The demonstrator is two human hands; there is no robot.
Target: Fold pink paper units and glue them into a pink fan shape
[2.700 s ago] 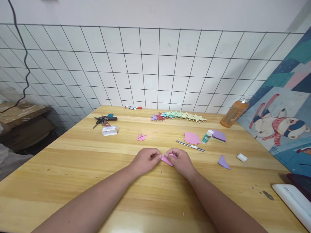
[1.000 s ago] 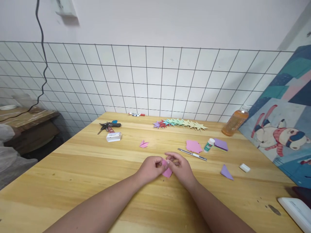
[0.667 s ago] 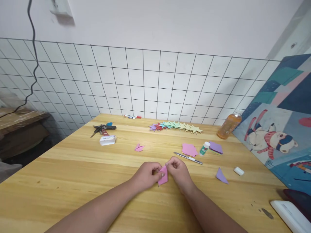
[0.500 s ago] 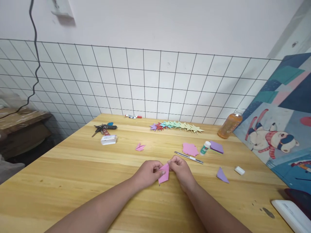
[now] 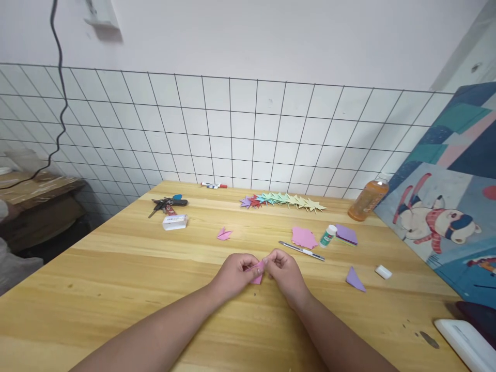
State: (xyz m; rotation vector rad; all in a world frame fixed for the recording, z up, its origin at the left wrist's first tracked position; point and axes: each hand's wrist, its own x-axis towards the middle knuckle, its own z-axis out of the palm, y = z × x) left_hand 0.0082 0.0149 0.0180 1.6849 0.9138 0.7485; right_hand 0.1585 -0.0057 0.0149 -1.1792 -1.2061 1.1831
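Observation:
A small pink folded paper (image 5: pixel 256 279) is held between my two hands, just above the wooden table. My left hand (image 5: pixel 239 269) is closed on its left side, the thumb pressed across the front. At the upper right corner, my right hand (image 5: pixel 282 268) pinches the same paper between thumb and finger. My fingers cover much of it. Beyond my left hand lies a pink folded paper piece (image 5: pixel 224 234). A craft knife (image 5: pixel 301 250) rests past my right hand, with a stack of pink paper (image 5: pixel 304 237) behind it.
A glue stick (image 5: pixel 328 235), purple paper stack (image 5: pixel 346 234), purple folded triangle (image 5: pixel 355 279) and white eraser (image 5: pixel 383 272) lie to the right. Toward the wall are a colourful folded-paper chain (image 5: pixel 282 200), marker (image 5: pixel 214 185) and bottle (image 5: pixel 368 199). Keys (image 5: pixel 168 204) and a clear box (image 5: pixel 175 222) sit left.
The pink paper has tilted and shows less of its face below my left thumb. My right hand has shifted slightly left, nearer my left hand.

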